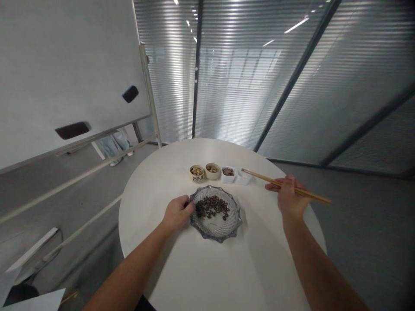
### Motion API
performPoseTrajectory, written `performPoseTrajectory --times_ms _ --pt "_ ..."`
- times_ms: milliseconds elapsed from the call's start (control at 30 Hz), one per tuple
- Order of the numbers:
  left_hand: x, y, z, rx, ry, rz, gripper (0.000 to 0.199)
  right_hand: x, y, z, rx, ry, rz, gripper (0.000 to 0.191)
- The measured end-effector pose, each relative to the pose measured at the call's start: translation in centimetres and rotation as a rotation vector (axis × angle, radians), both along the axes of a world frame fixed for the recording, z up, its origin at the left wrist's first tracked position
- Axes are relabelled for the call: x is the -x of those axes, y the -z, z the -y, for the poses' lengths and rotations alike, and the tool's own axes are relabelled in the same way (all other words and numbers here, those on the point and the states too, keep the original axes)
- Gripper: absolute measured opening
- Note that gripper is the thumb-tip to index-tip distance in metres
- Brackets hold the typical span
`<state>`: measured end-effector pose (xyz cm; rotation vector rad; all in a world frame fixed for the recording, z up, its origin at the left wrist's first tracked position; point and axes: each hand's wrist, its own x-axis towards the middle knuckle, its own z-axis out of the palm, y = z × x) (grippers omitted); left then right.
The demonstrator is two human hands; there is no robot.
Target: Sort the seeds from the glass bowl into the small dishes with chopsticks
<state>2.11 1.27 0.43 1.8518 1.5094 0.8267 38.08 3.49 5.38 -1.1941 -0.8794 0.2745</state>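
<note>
My left hand (177,212) grips the left rim of a clear glass bowl with a scalloped edge (220,231). Dark brown beans (212,206) lie heaped in its left and upper part. In my right hand (289,196) is a pair of wooden chopsticks (269,179), their tips together over a white square dish (243,178) at the right end of a row. I cannot make out anything between the tips. Beside that dish stands another white square dish (228,180) holding small dark bits. Two cream round bowls, one left (196,178) and one right (212,174), contain pale nut-like pieces.
Everything stands on a round white table (194,276). A whiteboard (74,56) on a metal frame rises at the left, with two dark erasers on it. Behind the table is a ribbed glass partition (233,86). A person's legs (113,144) show beneath the whiteboard.
</note>
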Motion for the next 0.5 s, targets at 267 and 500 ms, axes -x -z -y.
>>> performPoseTrajectory --times_ms 267,500 --pt "0.0 -0.1 0.1 0.004 -0.006 -0.001 0.028 -1.4 1.5 -0.5 -0.033 -0.11 -0.114 0.051" --pt "0.1 0.5 -0.1 0.0 -0.004 0.024 0.029 -1.2 0.4 0.2 -0.083 -0.214 -0.265 0.043"
